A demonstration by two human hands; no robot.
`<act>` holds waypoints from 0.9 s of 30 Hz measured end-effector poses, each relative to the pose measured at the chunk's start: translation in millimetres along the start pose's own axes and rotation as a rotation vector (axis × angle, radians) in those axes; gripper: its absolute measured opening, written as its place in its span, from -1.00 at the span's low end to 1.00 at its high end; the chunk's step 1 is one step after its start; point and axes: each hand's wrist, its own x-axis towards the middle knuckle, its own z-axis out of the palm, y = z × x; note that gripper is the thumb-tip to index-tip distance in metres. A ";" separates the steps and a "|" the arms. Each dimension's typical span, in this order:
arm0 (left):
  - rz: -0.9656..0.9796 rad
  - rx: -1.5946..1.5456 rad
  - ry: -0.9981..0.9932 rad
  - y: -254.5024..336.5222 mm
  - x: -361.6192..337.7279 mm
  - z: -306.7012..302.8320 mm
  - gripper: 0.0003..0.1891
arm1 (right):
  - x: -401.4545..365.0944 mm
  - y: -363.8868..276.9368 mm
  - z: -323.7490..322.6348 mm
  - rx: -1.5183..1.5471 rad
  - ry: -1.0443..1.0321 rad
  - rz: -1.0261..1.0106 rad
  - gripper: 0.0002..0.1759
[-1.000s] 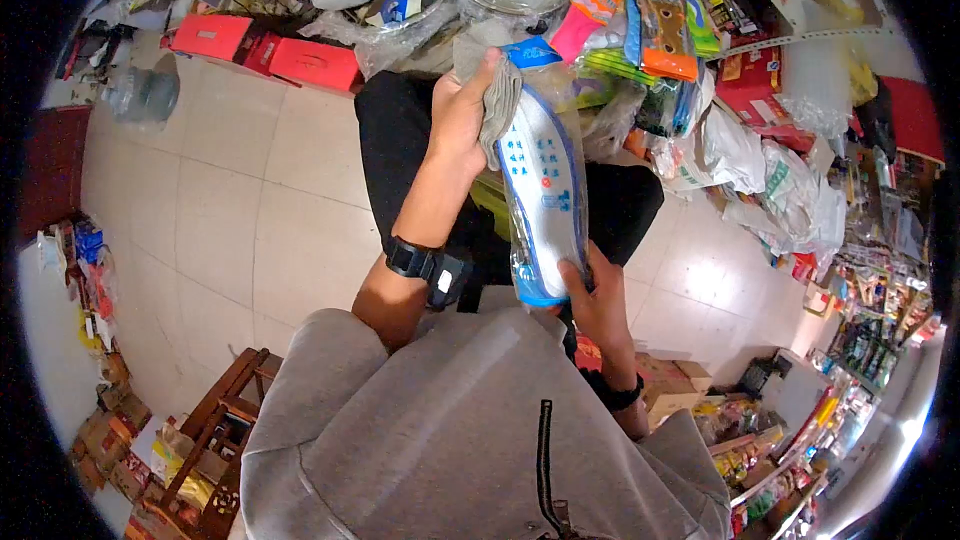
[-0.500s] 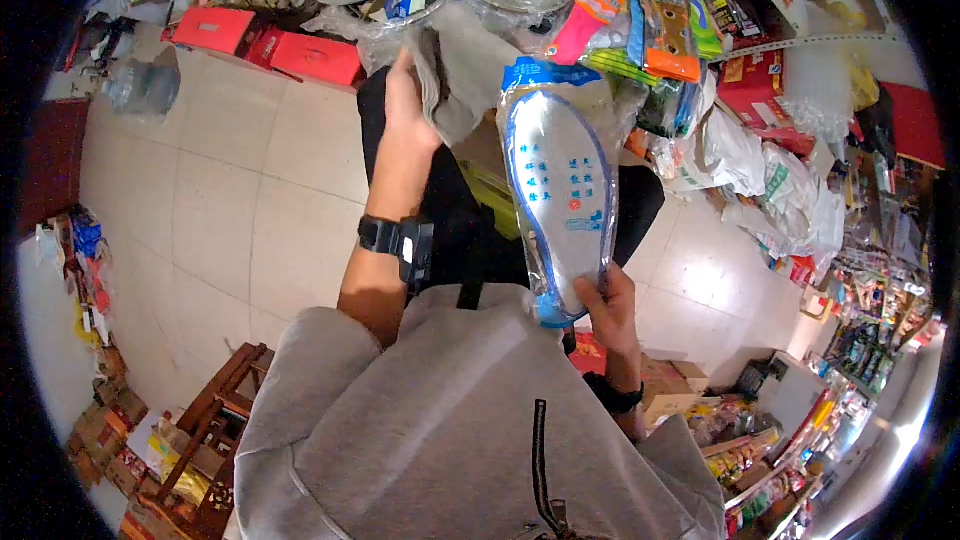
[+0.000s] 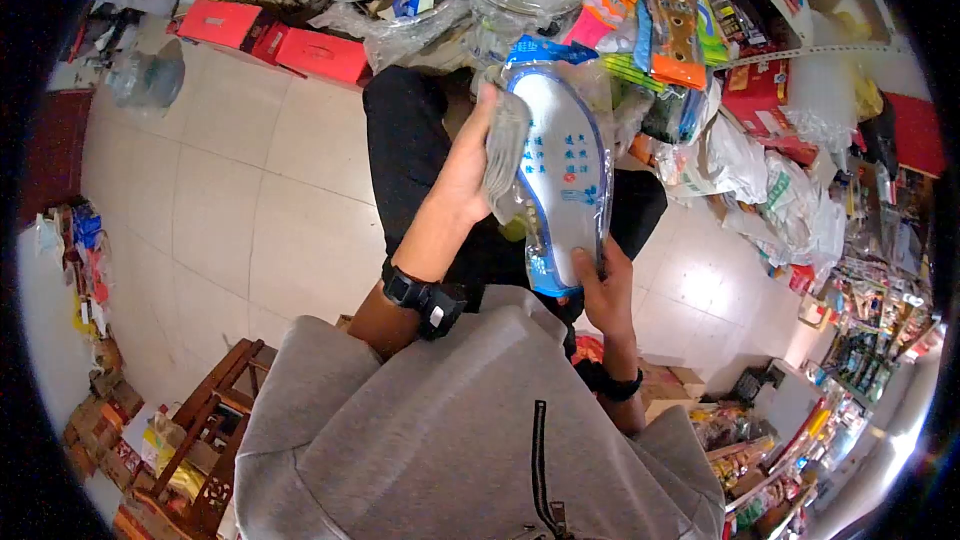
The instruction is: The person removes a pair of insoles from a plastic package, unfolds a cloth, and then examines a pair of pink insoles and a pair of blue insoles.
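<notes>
My right hand (image 3: 603, 286) grips the lower end of a clear plastic package with a white, blue-edged insole (image 3: 567, 200) inside. Blue Chinese characters show on the insole, and the package's blue top lies near the shelf goods. My left hand (image 3: 467, 165) is wrapped round a folded grey cloth (image 3: 507, 145), which touches the left edge of the package. Both hands are above my lap, over dark trousers (image 3: 400, 130).
Red boxes (image 3: 320, 55) sit at the upper left. Orange and pink packets (image 3: 675, 30) lie on the goods ahead. White plastic bags (image 3: 800, 190) are at the right, a wooden chair (image 3: 205, 430) at the lower left, and a large clear bottle (image 3: 145, 78) on the tiled floor.
My left hand has moved right with the grey cloth, which is now more compact and against the package. The package has shifted slightly upward with my right hand.
</notes>
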 end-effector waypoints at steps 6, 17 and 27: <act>0.177 0.151 -0.060 13.3 5.5 4.6 -0.65 | -1.6 11.9 0.9 -0.123 0.063 0.010 -0.68; 0.419 0.229 0.138 20.0 32.7 7.9 -0.72 | -11.2 1.2 5.2 -0.186 0.015 -0.034 -0.73; 0.571 0.169 0.306 38.4 60.8 -24.4 -0.71 | -13.3 -7.5 0.1 -0.180 -0.063 0.148 -0.72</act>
